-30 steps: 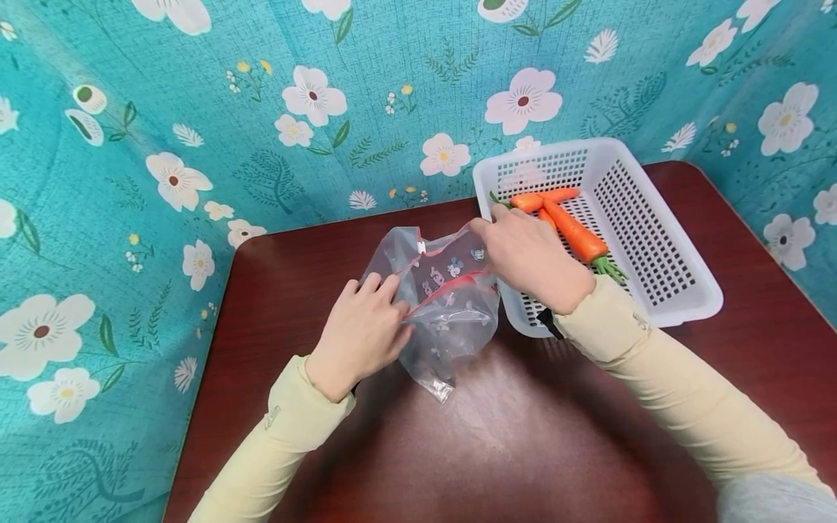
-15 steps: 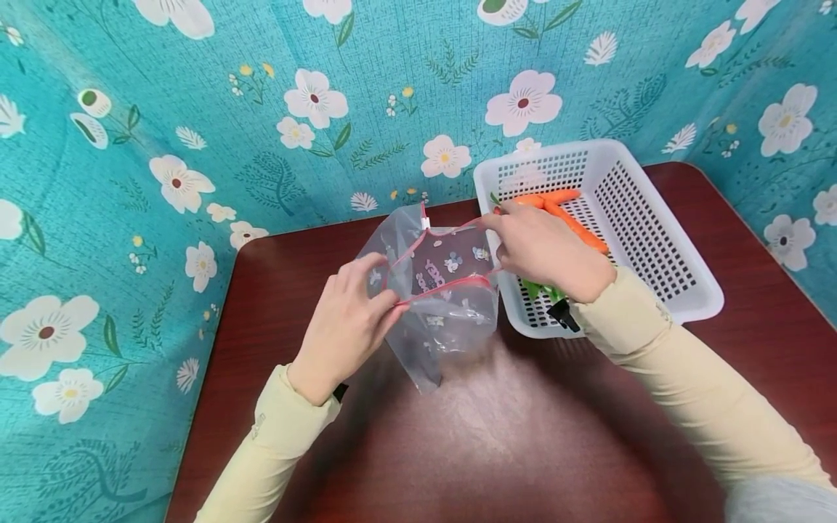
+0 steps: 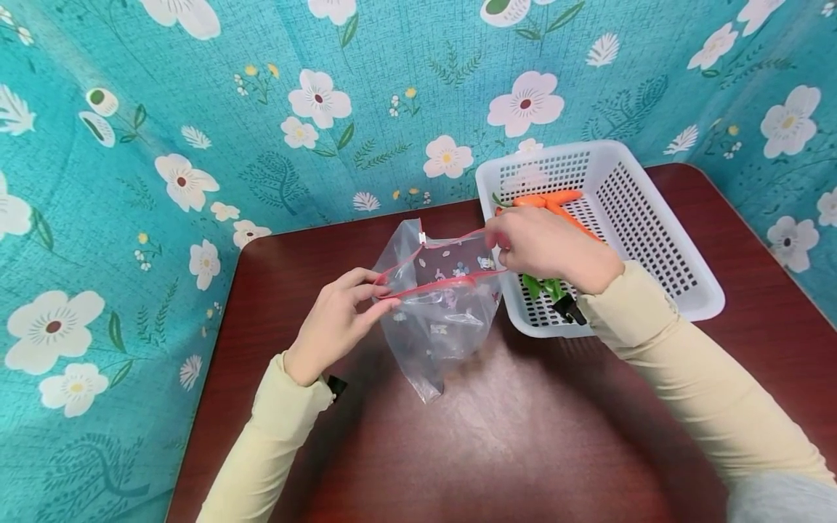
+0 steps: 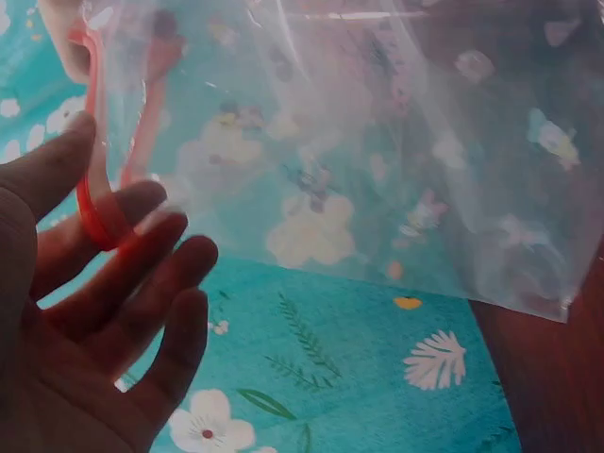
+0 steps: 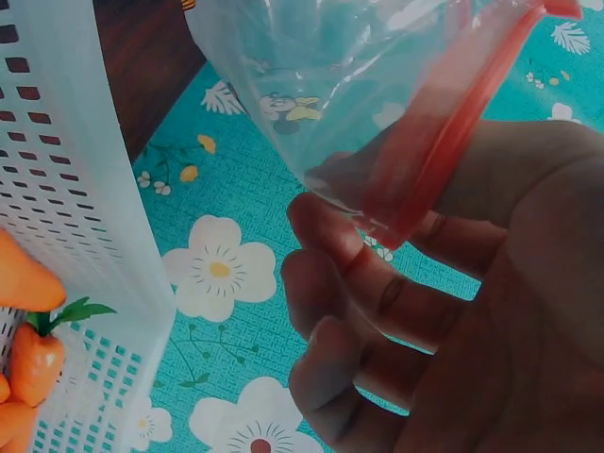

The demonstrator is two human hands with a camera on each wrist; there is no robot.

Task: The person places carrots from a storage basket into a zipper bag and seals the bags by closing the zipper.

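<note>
A clear plastic zip bag (image 3: 451, 327) with small cartoon prints and a red zip edge hangs between both hands, its mouth spread apart. At the mouth's left end, my left hand (image 3: 333, 319) pinches the red edge between thumb and fingers. The left wrist view shows the red strip (image 4: 102, 222) against its fingers, the other fingers loosely bent. My right hand (image 3: 556, 243) grips the opposite end beside the basket. In the right wrist view its thumb is inside the bag (image 5: 283, 66), with fingers outside. A white slider (image 3: 422, 237) sits at the far corner.
A white perforated basket (image 3: 709, 301) stands at the right, overlapped by the right hand and forearm. Inside lie several orange carrots (image 3: 564, 196) with green leaves (image 3: 543, 288). The dark red-brown table (image 3: 497, 450) backs onto a teal floral cloth (image 3: 392, 94).
The left hand has moved left along the bag's edge, from fingers laid over it to a pinch. The right hand has shifted slightly right and down, covering more carrots. The mouth is spread wider.
</note>
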